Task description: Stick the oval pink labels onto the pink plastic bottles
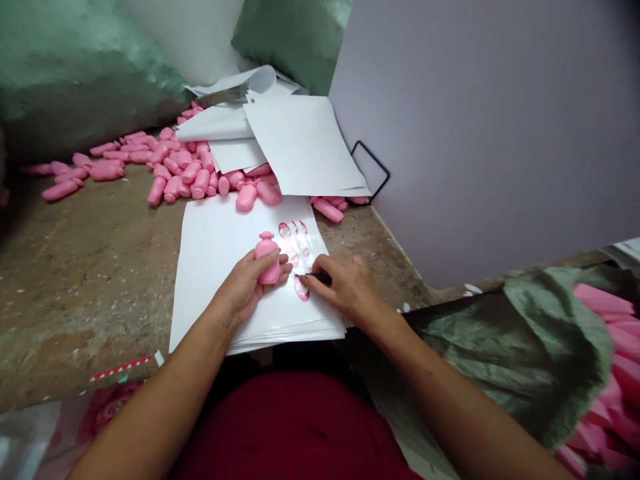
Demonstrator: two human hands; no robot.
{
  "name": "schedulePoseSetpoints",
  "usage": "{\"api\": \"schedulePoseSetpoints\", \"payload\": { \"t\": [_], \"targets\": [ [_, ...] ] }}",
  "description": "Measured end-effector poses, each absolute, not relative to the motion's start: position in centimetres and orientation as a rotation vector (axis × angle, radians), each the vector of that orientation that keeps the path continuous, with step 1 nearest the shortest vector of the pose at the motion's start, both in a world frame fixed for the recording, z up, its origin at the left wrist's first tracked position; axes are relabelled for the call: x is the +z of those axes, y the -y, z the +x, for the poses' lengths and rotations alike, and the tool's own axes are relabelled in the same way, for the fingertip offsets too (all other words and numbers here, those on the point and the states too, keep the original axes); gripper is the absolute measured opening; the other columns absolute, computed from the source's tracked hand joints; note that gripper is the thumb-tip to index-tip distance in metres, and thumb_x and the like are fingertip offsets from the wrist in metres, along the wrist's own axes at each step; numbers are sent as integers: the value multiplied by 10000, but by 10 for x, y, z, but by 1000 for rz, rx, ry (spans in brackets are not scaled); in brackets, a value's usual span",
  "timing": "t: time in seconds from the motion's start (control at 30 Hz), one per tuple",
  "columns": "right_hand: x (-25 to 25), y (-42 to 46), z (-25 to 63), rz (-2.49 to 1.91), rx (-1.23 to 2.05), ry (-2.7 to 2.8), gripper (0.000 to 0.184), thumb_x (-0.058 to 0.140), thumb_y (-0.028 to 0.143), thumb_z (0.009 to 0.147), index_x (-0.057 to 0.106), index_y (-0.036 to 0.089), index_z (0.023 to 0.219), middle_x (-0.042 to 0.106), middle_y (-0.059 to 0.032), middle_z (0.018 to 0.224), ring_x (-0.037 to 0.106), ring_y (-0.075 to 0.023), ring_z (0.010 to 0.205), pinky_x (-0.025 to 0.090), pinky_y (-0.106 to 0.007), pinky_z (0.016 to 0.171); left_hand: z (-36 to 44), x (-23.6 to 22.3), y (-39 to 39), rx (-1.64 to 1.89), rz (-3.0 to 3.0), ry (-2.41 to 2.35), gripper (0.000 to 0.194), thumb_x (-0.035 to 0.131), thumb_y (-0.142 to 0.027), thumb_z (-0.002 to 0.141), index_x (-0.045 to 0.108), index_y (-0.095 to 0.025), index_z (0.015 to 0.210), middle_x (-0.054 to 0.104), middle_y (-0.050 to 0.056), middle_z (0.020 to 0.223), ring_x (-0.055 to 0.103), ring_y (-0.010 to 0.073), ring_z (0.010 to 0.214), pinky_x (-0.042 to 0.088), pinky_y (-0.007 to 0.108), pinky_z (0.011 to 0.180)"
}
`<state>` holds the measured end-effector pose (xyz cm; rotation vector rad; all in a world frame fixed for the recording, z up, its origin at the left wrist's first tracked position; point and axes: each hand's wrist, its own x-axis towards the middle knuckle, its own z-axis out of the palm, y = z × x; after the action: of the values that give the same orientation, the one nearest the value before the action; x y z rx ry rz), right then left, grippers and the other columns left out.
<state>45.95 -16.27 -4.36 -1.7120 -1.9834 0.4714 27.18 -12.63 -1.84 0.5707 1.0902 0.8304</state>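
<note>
Left hand (pixel 246 279) grips pink bottle (pixel 267 252), right hand (pixel 347 281) black tool (pixel 321 278) at oval stickers (pixel 302 289) near right edge of paper stack (pixel 213 267); slipping tip could tear one.

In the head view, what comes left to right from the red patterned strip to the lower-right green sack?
Red patterned strip, left hand holding pink bottle, lowest oval label, right hand, green sack.

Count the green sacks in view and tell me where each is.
3: the left sack, behind the pink bottles; the middle sack, at the back beside the grey panel; the right sack, at lower right, pink pieces showing in it. More may be hidden.
</note>
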Motion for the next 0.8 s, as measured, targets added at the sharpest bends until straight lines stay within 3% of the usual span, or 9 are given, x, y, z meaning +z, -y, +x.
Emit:
{"api": "schedulePoseSetpoints", "payload": {
  "t": [0.17, 0.33, 0.43, 0.6, 0.67, 0.8],
  "targets": [
    [-18, 178, 465, -1442, 1039, 1364, 310, 660, 469, 802, 522, 223, 673, 510, 40, 605, 427, -121, 555, 320, -264, 535, 271, -20, 127, 823, 606, -1070, 210, 725, -213, 817, 666, -115, 993, 710, 149, 1118, 711, 190, 934, 563, 309, 890],
    [3, 188, 455, -1363, 1115, 1360, 201, 692, 404, 777, 664, 211, 729, 544, 23, 626, 453, -134, 604, 349, -267, 564, 270, -11, 147, 863, 615, -946, 276, 765, -213, 784, 644, -155, 1024, 705, 64, 976, 667, 123, 778, 556, 237, 735],
    [7, 188, 444, -1315, 1195, 1391, 197, 684, 398, 790, 676, 212, 729, 599, 9, 671, 510, -148, 657, 404, -274, 614, 268, -3, 166, 820, 520, -824, 324, 774, -359, 801, 652, -210, 1062, 667, 16, 919, 643, 117, 758, 556, 229, 680],
    [4, 189, 431, -1288, 1334, 1388, 235, 664, 407, 816, 640, 206, 698, 614, 11, 671, 527, -145, 657, 416, -274, 638, 263, 4, 185, 801, 455, -834, 544, 630, -664, 824, 637, -217, 1135, 648, 39, 917, 634, 152, 741, 544, 255, 587],
    [2, 190, 429, -1310, 1335, 1371, 255, 661, 421, 821, 620, 204, 692, 599, 15, 665, 509, -139, 642, 404, -271, 627, 260, 3, 189, 857, 521, -869, 542, 682, -635, 799, 634, -222, 1146, 641, 32, 955, 625, 145, 773, 537, 246, 616],
    [-1, 192, 430, -1356, 1258, 1402, 261, 657, 434, 817, 614, 201, 708, 550, 24, 659, 467, -127, 618, 376, -254, 576, 255, 0, 192, 939, 679, -1013, 525, 834, -326, 718, 603, -262, 1185, 621, -20, 921, 594, 105, 815, 476, 194, 700]
  ]
}}
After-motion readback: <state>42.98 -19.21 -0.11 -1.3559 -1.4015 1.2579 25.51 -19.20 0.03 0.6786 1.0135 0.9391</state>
